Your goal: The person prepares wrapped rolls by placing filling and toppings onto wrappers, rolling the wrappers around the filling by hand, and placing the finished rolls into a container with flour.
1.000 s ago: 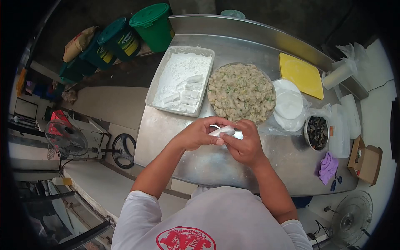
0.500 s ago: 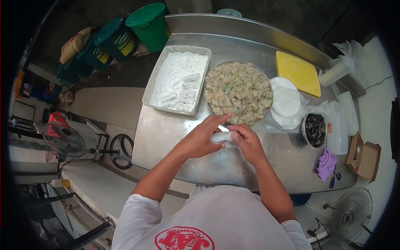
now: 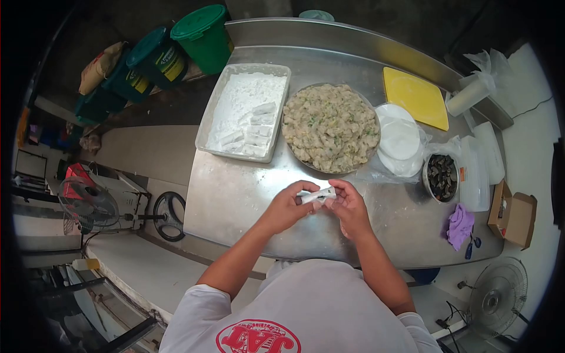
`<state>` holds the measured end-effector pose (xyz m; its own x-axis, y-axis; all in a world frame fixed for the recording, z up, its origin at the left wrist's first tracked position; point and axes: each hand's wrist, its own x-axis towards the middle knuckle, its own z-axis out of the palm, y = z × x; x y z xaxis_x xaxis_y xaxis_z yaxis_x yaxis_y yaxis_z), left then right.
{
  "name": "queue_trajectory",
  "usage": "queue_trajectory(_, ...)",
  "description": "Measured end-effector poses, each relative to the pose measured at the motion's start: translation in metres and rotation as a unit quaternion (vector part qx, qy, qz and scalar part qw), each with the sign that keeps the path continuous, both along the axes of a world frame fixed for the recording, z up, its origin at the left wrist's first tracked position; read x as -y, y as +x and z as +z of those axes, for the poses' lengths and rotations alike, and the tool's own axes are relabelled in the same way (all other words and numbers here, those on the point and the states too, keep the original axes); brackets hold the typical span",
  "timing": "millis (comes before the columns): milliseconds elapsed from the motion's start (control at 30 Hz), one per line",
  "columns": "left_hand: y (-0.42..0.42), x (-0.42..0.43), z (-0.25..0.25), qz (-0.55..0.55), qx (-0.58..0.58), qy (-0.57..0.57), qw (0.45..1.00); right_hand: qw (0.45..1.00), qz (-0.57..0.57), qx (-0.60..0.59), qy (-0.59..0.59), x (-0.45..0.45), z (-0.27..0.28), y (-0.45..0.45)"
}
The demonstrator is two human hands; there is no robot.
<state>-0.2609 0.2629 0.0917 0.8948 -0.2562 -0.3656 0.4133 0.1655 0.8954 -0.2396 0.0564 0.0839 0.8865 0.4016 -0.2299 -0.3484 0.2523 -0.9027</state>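
Observation:
A small white wrapped roll [image 3: 318, 195] is held level between both hands, above the steel table just in front of a bowl of pale, green-flecked filling [image 3: 331, 128]. My left hand [image 3: 287, 207] grips its left end with thumb and fingers. My right hand [image 3: 348, 209] pinches the right end, fingertips behind and thumb in front. Several similar rolls [image 3: 256, 129] lie in white powder inside a plastic tray [image 3: 200, 130] at the left. Round white wrappers [image 3: 400, 139] are stacked on plastic right of the bowl.
On the steel table [image 3: 229, 203] are a yellow board [image 3: 415, 97], a bowl of dark pieces [image 3: 441, 177], a clear container [image 3: 474, 179], a purple cloth [image 3: 459, 226] and an open cardboard box [image 3: 514, 217]. Green buckets [image 3: 203, 41] stand beyond the left edge.
The fingers have shifted around the roll, and its right end is now tilted slightly up. The whole view has moved a little, so the table items appear further left.

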Motion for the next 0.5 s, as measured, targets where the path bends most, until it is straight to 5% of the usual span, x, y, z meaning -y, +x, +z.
queue_trajectory(167, -0.014, 0.023, -0.019, 0.028, 0.001, -0.067, 0.997, 0.985, -0.157, -0.051, 0.041, -0.001, -0.015, -0.019)
queue_trajectory(500, -0.031, 0.029, -0.027, 0.114, -0.021, -0.13, 0.985, 0.989, -0.137, 0.046, -0.045, -0.009, -0.009, -0.046)
